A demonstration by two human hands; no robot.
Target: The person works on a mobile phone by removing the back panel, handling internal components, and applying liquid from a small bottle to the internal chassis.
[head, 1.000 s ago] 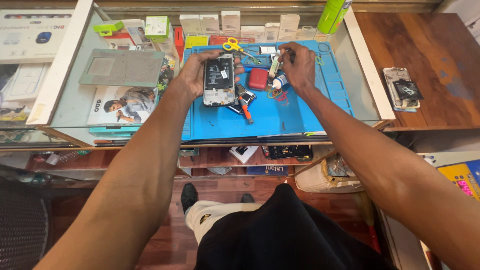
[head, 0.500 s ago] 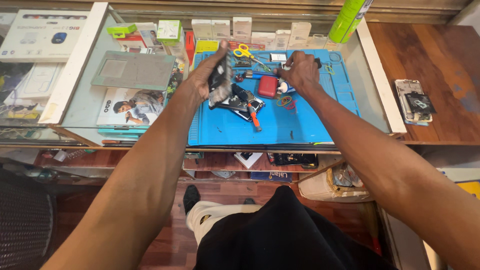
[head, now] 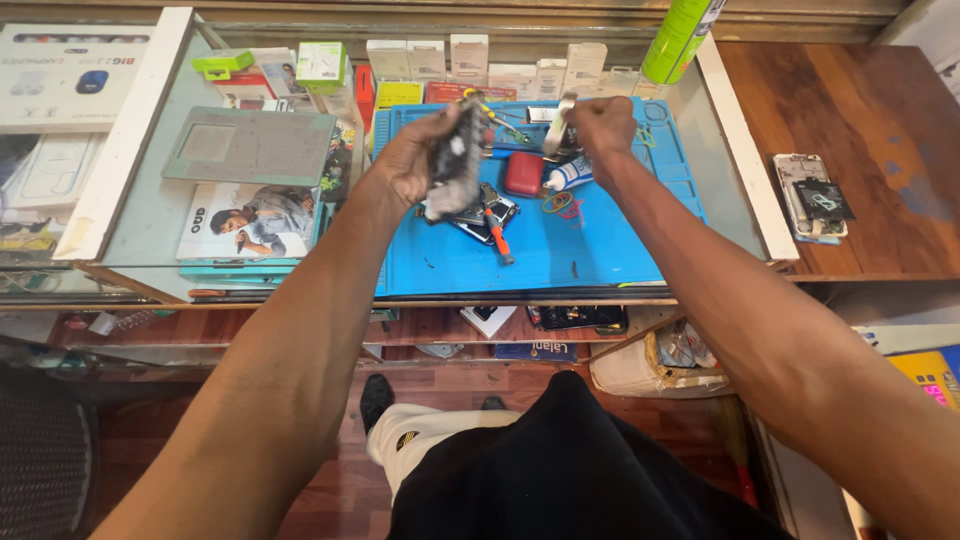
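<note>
My left hand (head: 412, 158) grips an opened phone (head: 452, 160), lifted and tilted above the blue work mat (head: 590, 245); the phone is blurred by motion. My right hand (head: 600, 128) pinches a thin silvery tool (head: 562, 122) raised over the mat's far side. Under the phone lie another dark phone part (head: 478, 222) and an orange-handled screwdriver (head: 497, 240). A red case (head: 523, 173), a small white glue tube (head: 570, 176) and rubber bands (head: 560, 204) rest between my hands.
A grey pad (head: 250, 147) and a printed box (head: 250, 222) sit on the glass counter at left. Small boxes (head: 440, 60) and a green spray can (head: 680, 38) line the back. A phone with loose parts (head: 810, 197) lies on the wooden top at right.
My left hand has lifted the phone off the mat and tilted it up. My right hand has risen from the mat with the thin tool. The view has shifted slightly.
</note>
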